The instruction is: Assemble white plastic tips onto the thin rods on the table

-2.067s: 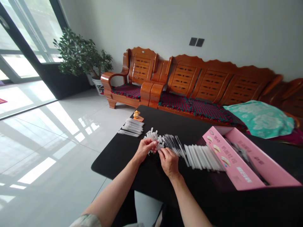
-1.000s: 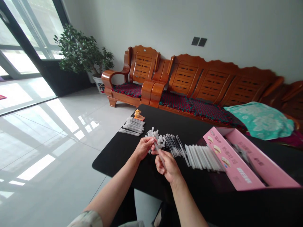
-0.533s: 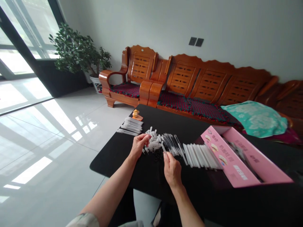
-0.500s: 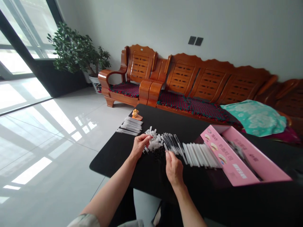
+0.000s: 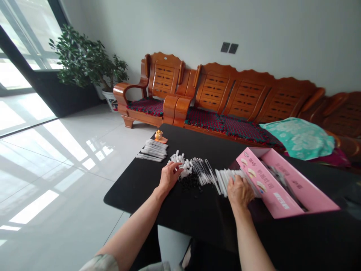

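A pale grey plaster wall (image 5: pixel 282 26) carries two dark square wall plates (image 5: pixel 229 47); a carved orange-brown wooden bench sofa (image 5: pixel 245 90) stands against it, with red-and-green knitted seat cushions (image 5: pixel 225 128); a leafy green potted plant (image 5: pixel 84 64) occupies the corner; a dark-framed glass window (image 5: pixel 17 49) casts bright sunlight across the glossy white tile floor (image 5: pixel 64 195).

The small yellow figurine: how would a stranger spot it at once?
Find the black table before the wooden sofa. At its far corner, just beyond a neat bundle of white tubes, sits a small yellow figurine on an orange pad. Nothing else on the table is yellow.
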Motion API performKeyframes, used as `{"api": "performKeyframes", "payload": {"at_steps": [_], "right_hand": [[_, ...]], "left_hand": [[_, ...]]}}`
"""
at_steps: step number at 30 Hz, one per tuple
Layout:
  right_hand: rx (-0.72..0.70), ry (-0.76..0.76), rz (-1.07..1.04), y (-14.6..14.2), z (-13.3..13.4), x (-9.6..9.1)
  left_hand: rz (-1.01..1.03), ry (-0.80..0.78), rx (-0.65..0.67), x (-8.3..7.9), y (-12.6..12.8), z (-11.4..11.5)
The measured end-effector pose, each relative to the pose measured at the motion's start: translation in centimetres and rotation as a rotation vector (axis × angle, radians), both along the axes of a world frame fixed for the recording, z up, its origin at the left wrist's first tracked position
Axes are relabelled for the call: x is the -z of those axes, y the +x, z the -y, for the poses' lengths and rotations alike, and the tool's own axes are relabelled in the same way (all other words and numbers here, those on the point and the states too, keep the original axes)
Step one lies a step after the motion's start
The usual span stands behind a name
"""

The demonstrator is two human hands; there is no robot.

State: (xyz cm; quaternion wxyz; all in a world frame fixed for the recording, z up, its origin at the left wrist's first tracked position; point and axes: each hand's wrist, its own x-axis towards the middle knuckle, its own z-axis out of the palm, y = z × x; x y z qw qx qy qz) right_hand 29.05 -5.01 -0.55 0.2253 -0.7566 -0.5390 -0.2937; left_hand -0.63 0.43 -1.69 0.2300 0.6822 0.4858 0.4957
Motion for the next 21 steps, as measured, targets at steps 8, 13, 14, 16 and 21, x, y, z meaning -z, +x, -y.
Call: {"api": "performKeyframes", "payload": {"at_steps": [8,13,14,16,21], "right_hand": [[-0.257,0.217,-0.216,-5.8,-0.9,1.6],[-0.367,0.228,-0.194,-7.0,-0.5,2.7],[-0.376,0.229,-0.191,-6.9,-0.4,2.8],[-0.373,0.231,-0.193,-6.6,-0.2,2.9],[-0.354,0.238,-0.200,-6.6,-0.1,2.8]], "left_hand": [[-0.143,0.044,-0.313,0.8,-2.0,-1.2],[-0.333,0.001,-0.553,1.3,-5.0,-2.2],[-0.365,-0.022,-0.571,1.4,-5.3,-2.2],[-0.423,-0.055,-0.585,1.6,-5.6,-2.2],[-0.505,-0.057,-0.566,1.7,-5.3,-1.9]]}}
